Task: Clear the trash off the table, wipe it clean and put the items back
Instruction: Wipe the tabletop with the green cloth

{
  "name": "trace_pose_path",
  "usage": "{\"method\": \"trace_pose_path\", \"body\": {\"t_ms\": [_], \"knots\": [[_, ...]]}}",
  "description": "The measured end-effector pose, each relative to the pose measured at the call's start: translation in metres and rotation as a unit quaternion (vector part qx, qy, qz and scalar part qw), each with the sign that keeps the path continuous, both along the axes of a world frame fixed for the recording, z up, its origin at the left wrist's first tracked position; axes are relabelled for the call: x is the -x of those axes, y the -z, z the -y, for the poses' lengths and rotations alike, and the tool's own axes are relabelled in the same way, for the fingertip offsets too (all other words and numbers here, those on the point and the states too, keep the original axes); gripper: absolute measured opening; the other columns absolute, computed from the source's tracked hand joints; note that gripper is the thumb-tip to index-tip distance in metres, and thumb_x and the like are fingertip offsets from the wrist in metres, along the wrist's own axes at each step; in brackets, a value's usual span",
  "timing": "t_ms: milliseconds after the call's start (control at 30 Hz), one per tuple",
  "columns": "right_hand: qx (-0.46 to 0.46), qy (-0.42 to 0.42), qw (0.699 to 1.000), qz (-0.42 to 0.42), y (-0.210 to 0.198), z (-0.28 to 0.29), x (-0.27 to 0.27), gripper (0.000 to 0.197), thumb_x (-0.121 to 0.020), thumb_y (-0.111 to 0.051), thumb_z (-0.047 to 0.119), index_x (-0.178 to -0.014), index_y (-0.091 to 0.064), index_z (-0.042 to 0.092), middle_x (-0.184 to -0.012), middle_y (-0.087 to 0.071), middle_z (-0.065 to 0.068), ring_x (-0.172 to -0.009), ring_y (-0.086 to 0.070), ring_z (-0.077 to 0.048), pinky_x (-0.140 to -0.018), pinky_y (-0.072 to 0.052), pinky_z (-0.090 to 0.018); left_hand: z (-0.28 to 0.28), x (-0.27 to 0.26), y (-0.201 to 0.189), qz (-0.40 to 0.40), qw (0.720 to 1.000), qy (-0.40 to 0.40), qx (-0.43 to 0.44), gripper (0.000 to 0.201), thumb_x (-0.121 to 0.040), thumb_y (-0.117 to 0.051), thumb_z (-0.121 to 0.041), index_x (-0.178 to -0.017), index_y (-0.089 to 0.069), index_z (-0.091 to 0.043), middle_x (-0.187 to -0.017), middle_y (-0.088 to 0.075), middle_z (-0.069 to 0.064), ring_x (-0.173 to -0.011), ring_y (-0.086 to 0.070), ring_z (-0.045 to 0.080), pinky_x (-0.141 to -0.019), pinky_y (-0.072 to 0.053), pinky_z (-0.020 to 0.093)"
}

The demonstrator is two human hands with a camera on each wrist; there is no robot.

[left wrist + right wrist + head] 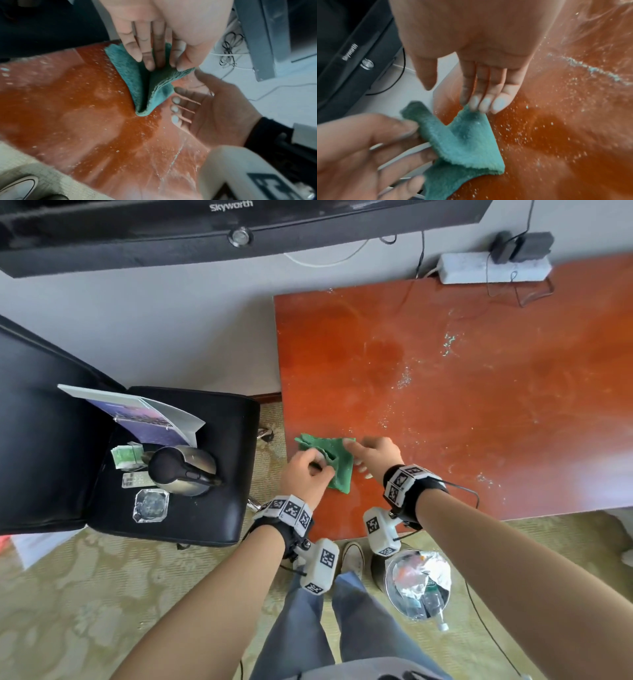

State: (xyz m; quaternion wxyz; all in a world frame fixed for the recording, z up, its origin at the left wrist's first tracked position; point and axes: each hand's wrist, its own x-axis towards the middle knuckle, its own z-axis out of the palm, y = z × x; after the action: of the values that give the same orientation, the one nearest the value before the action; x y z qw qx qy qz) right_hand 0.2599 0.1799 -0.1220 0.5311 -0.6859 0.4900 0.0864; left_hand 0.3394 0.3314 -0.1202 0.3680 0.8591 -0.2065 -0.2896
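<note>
A green cloth (337,463) (142,83) (467,142) lies folded on the near left corner of the red-brown table (479,405). My left hand (306,477) (159,65) (368,148) pinches its left side between thumb and fingers. My right hand (373,455) (214,108) (479,88) hovers at the cloth's far right corner; its straight fingertips touch the edge and its thumb stands apart. Pale crumbs and dust streaks (448,344) (590,70) are scattered over the tabletop.
A black chair (219,508) left of the table carries a kettle (183,470), a glass ashtray (150,505), a booklet (150,419), packets (126,457) and a remote (135,481). A bin full of trash (418,583) stands by my feet. A power strip (493,268) lies at the table's back.
</note>
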Motion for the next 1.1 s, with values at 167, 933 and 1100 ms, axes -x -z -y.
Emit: {"method": "trace_pose_path", "body": {"t_ms": [167,933,1100], "knots": [[-0.062,-0.056,0.994,0.069,-0.032,0.01,0.004,0.02,-0.084,-0.077,0.029,-0.091,-0.068,0.012,-0.068,-0.068,-0.004,-0.059,-0.066,-0.018,-0.059,-0.057,-0.032,0.029,0.003,-0.012,0.014,0.996,0.075,0.043,0.013,-0.083,-0.073,-0.014,-0.094,-0.072,-0.021,-0.1,-0.067,-0.008,-0.076,-0.065,0.005,-0.075,-0.056,0.029],[0.356,-0.139,0.914,0.136,-0.166,0.069,-0.014,0.021,-0.069,-0.064,0.008,-0.082,-0.074,0.022,-0.084,-0.073,-0.001,-0.073,-0.062,-0.021,-0.075,-0.054,-0.03,0.099,-0.092,-0.141,0.333,0.912,0.224,0.079,0.013,-0.075,-0.076,-0.019,-0.082,-0.068,-0.025,-0.091,-0.063,-0.007,-0.078,-0.061,0.023,-0.066,-0.052,0.038],[0.245,-0.223,0.944,-0.001,-0.09,0.033,0.023,0.027,-0.074,-0.06,0.009,-0.091,-0.073,0.027,-0.091,-0.073,-0.001,-0.087,-0.067,-0.023,-0.08,-0.054,-0.028,0.044,-0.037,-0.076,0.261,0.923,0.281,-0.041,0.006,-0.084,-0.072,-0.024,-0.087,-0.068,-0.027,-0.087,-0.064,-0.007,-0.084,-0.062,0.023,-0.072,-0.05,0.037]]}}
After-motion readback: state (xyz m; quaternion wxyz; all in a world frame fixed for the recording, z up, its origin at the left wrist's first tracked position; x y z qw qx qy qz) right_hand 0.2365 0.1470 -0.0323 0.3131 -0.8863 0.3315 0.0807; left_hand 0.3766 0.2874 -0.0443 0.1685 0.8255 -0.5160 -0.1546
